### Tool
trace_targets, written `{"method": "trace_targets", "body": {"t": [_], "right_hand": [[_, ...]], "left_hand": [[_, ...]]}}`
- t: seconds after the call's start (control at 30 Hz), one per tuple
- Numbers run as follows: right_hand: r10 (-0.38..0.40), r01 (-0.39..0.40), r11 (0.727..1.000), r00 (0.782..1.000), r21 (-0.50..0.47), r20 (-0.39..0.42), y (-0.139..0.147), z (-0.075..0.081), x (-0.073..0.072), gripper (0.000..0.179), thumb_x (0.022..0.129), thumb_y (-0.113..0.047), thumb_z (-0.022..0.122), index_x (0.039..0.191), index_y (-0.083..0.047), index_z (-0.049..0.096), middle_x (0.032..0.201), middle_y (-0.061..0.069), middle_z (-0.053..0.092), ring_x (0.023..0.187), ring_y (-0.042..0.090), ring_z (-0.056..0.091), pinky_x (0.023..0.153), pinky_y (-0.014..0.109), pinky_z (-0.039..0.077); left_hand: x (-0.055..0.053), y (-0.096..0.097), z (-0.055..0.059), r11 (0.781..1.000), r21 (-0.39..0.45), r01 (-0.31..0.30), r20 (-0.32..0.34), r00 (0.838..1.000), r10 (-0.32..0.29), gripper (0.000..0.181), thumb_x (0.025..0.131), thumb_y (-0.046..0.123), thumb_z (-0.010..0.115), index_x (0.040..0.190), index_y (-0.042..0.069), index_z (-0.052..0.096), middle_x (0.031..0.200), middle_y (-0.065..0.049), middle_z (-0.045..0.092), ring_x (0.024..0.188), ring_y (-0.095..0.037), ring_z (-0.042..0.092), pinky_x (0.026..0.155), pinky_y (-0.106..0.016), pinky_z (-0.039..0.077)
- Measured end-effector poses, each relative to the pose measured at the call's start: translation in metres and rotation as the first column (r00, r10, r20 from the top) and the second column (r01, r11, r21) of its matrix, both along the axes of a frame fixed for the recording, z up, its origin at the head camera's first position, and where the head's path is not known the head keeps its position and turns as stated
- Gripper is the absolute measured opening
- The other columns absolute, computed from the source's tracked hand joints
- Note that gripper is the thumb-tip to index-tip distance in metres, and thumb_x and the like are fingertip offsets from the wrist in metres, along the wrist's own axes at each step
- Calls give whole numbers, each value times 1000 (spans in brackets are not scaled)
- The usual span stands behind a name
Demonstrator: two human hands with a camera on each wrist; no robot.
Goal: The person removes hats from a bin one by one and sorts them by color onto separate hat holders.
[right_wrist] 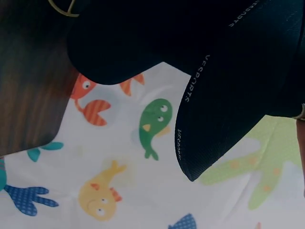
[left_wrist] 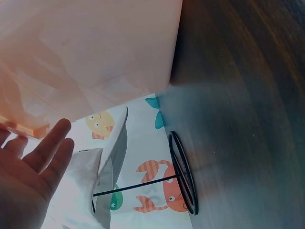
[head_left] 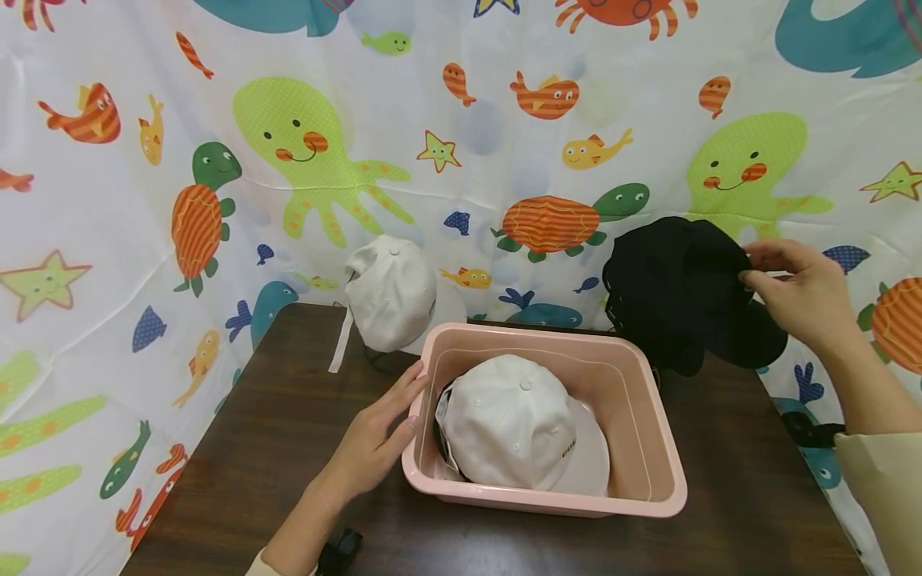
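Note:
My right hand [head_left: 803,292] pinches the side of a black cap [head_left: 670,280] at the back right of the table. Two dark brims show there, and the right wrist view has pale lettering along the edge of one brim [right_wrist: 228,105]. Whether these are two caps is hard to tell. With straight fingers, my left hand [head_left: 378,440] touches the left side of a pink plastic bin [head_left: 655,424]. Inside the bin lies a white cap [head_left: 507,424], its brim toward the right. Another white cap [head_left: 392,296] sits behind the bin, at the left.
A black wire stand [left_wrist: 183,174] holds up the rear white cap in the left wrist view. Part of a brass-coloured ring [right_wrist: 64,12] shows below the dark cap. Behind the dark wooden table [head_left: 266,448] hangs a sea-animal printed curtain [head_left: 403,104].

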State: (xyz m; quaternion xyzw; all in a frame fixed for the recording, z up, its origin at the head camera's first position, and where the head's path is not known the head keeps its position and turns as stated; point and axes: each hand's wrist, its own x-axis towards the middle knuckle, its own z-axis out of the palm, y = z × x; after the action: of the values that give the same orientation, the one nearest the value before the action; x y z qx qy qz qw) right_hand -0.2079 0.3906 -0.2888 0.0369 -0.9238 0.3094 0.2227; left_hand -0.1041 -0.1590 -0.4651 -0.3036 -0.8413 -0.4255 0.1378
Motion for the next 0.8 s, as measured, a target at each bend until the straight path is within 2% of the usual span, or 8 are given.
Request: {"method": "trace_targets", "body": {"t": [0.27,0.5,0.8], "right_hand": [[33,-33,999,999,-22,10,8,-10,-4,29,99,-7,67,126,4,67,90,-37,53,87,-15,51,76,-1,38],[4,-5,1000,998,5,66,13,-20,-8,31,102,-13,65,129,1,66,91,-36,50,88,-16,49,75,0,36],[5,-3,1000,996,-24,87,15,-28,-11,34,103,-18,63,130,2,65,91,-38,49,89,-15,48,76,0,35]], "left_hand": [[1,0,2,1000,-7,0,7,1000,0,54,103,9,58,156,8,50,167,-6,38,150,-20,42,120,-17,26],[2,1,3,1000,-1,1,9,1000,-1,54,103,9,58,156,8,49,167,-7,38,151,-20,41,120,-17,25],[2,0,2,1000,2,0,-2,1000,0,53,103,8,57,156,8,49,167,-8,38,150,-20,42,119,-17,26]]}}
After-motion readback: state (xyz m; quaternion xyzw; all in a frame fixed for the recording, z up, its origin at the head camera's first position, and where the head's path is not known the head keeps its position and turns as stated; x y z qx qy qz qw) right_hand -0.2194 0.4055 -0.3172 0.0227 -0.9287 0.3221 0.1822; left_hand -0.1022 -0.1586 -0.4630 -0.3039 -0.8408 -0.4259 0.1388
